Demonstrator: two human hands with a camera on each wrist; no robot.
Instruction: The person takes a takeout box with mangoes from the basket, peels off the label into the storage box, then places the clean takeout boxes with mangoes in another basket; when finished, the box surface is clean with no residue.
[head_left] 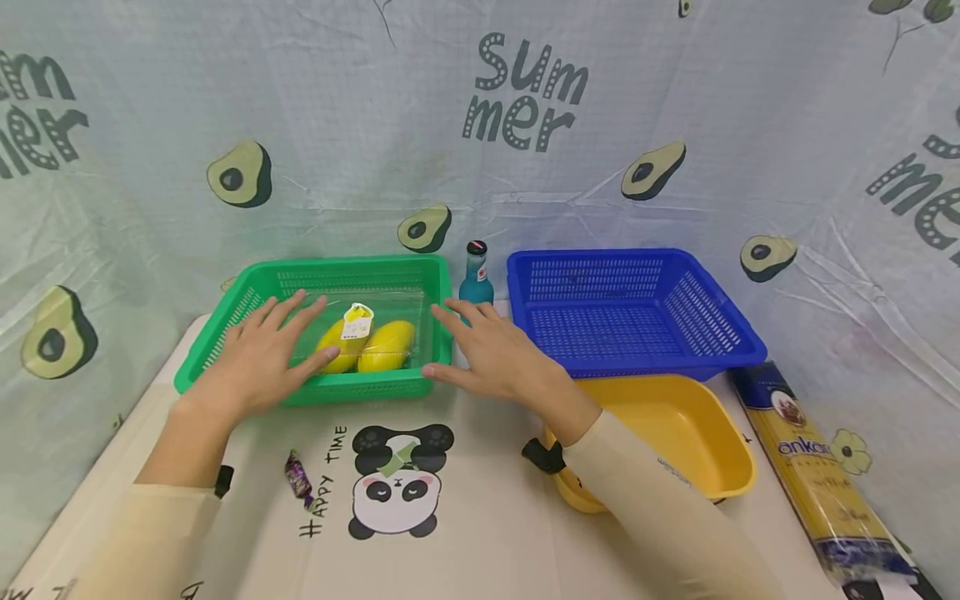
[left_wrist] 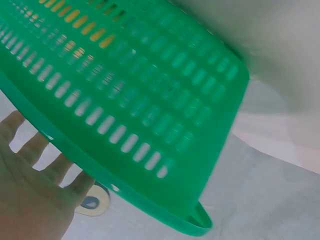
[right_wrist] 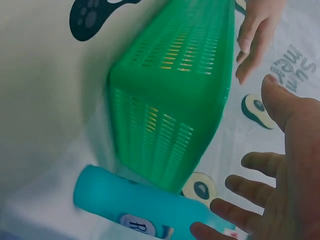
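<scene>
A green basket (head_left: 341, 387) stands at the left of the table, holding a clear-wrapped pack of yellow mangoes (head_left: 386, 346) with a white label. Over the basket's left part hovers my left hand (head_left: 258, 362), its fingers spread. In the left wrist view the fingers (left_wrist: 65, 167) appear beside the basket's rim. My right hand (head_left: 491, 354) is near the basket's right side, fingers apart and holding nothing. Close behind that hand is a blue bottle (head_left: 477, 287) with a dark cap; the right wrist view shows it beside the basket.
A blue basket (head_left: 600, 362) stands at the back right, with a yellow tub (head_left: 675, 433) in front of it. Farther right lies a long pack of pasta (head_left: 817, 475). A purple-wrapped candy (head_left: 297, 477) lies on the panda-printed tablecloth (head_left: 487, 500).
</scene>
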